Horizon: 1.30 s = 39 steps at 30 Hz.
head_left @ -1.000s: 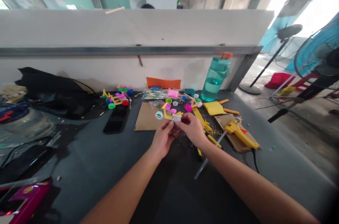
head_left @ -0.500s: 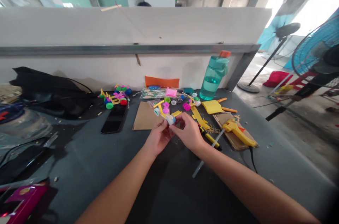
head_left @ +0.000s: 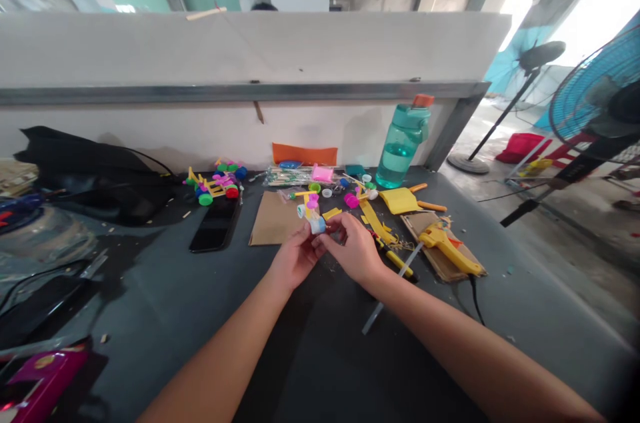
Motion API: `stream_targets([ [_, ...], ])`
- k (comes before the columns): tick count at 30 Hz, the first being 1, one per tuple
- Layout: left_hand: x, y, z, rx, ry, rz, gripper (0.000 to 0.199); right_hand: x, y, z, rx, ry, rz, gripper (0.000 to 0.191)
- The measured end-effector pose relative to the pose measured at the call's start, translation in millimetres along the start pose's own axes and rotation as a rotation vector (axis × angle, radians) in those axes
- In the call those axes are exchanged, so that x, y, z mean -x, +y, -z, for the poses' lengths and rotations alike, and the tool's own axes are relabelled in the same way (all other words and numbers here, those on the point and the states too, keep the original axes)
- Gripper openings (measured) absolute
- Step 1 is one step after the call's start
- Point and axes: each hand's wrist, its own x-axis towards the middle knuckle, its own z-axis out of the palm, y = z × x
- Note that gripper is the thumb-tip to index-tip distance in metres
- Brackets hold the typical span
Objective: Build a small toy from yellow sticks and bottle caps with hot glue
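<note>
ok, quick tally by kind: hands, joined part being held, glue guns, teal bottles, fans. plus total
Hands: 2 (left hand, right hand)
Held part: 1
Glue gun: 1
Teal bottle: 1
Fans: 2 (near fan, far fan)
Total: 7

Wkshp (elec. glue gun (head_left: 453,254))
</note>
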Motion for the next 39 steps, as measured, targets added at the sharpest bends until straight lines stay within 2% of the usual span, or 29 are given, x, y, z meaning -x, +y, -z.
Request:
stream_targets([
  [5, -1, 4, -9.9, 0.078, 0.086, 0.068, 0.022, -2, 3, 0, -0.039, 0.007, -0.021, 0.014],
  [9, 2, 10, -15.7, 0.102, 0.115, 0.068, 0.022, -2, 5, -1, -0.040, 0.018, -0.025, 0.016],
  [15, 4, 16, -12.4, 0.112, 0.023, 0.036, 0.027, -1, 4, -1, -0.016, 0.023, -0.019, 0.017],
  [22, 5, 18, -9.4, 0.135, -0.058, 0.065, 0.029, 0, 1, 0, -0.001, 0.009, 0.008, 0.018],
  [28, 7, 20, -10.9, 0.014, -0.076, 0.028, 0.027, 0, 2, -1, 0.017, 0.002, 0.010, 0.021],
  [34, 2, 18, -5.5, -0.137, -0.042, -0.126, 0.012, 2, -3, 1, -0.010, -0.020, 0.003, 0.025],
  [39, -2, 8, 1.2, -0.217, -0.078, -0.140, 0.017, 1, -3, 1, -0.004, 0.017, -0.032, 0.024],
])
